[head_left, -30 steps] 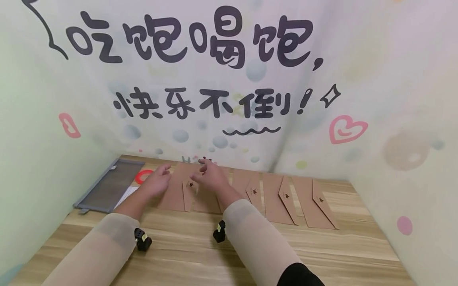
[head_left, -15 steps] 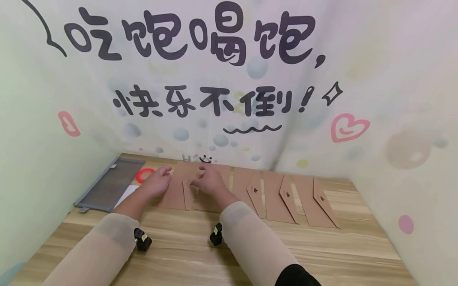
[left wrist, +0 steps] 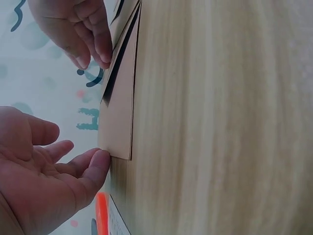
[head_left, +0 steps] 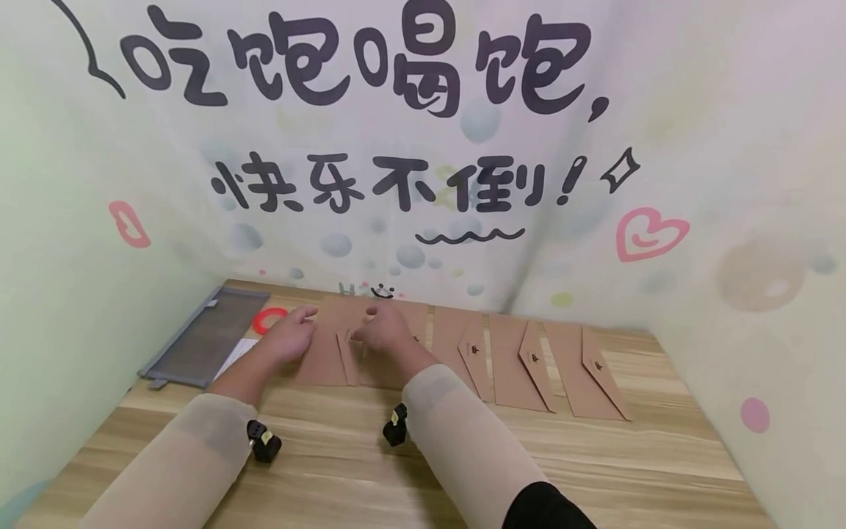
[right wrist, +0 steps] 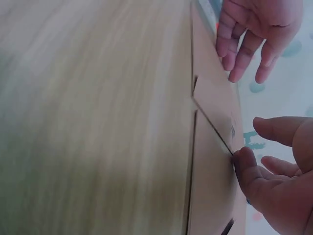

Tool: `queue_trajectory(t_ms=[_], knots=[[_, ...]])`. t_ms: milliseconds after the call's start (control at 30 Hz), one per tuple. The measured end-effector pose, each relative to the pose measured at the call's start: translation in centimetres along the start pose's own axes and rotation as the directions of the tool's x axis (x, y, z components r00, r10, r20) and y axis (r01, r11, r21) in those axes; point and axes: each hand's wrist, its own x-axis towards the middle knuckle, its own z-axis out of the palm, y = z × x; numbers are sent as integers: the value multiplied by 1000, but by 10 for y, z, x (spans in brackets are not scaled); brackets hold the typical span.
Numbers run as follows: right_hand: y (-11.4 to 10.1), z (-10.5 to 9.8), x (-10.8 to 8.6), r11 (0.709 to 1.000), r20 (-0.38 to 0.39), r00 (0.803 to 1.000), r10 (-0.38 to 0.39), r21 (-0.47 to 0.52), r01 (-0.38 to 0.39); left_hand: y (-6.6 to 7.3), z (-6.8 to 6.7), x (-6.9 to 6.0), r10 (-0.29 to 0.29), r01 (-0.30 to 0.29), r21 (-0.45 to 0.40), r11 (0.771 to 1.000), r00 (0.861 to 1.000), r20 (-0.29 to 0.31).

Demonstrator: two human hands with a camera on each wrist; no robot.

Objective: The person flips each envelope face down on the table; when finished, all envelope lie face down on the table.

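Several brown paper envelopes lie side by side in a row along the back of the table. My left hand (head_left: 294, 336) is at the left edge of the leftmost envelope (head_left: 322, 356), its fingertips touching that edge in the left wrist view. Over the place where this envelope meets the second envelope (head_left: 383, 376) is my right hand (head_left: 386, 329). In the right wrist view, a fingertip of my right hand (right wrist: 279, 181) touches the tip of the leftmost envelope's pointed flap (right wrist: 215, 110). Fingers on both hands look loosely bent.
To the left lie a grey mesh pouch (head_left: 205, 334), a red ring-shaped item (head_left: 269, 320) and a white paper (head_left: 236, 356) partly under my left arm. Further envelopes (head_left: 512, 367) continue to the right, with dark printed marks on their flaps. A printed cloth wall (head_left: 423, 220) stands behind.
My right hand has moved slightly left and lower, onto the leftmost envelope's flap. That envelope's right side now sits closer to the second envelope. My left hand has stayed nearly still.
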Motion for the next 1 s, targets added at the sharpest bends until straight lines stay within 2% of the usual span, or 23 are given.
queue_trajectory(t_ms=[100, 433, 567, 700, 1000], knots=[[1, -2, 1, 1000, 11, 1000, 13, 9, -13, 1, 0, 0, -13, 13, -10, 1000, 1000, 0], [4, -6, 1, 998, 15, 999, 49, 33, -50, 2, 2, -1, 0, 0, -23, 1000, 1000, 5], [8, -5, 4, 985, 13, 996, 87, 145, -88, 1, 2, -1, -4, 5, -55, 998, 1000, 1], [12, -3, 8, 955, 37, 992, 121, 267, -126, -1, 1, 0, -4, 3, -49, 999, 1000, -12], [11, -7, 7, 916, 84, 991, 103, 381, -128, 0, 0, 1, -13, 12, -43, 999, 1000, -26]])
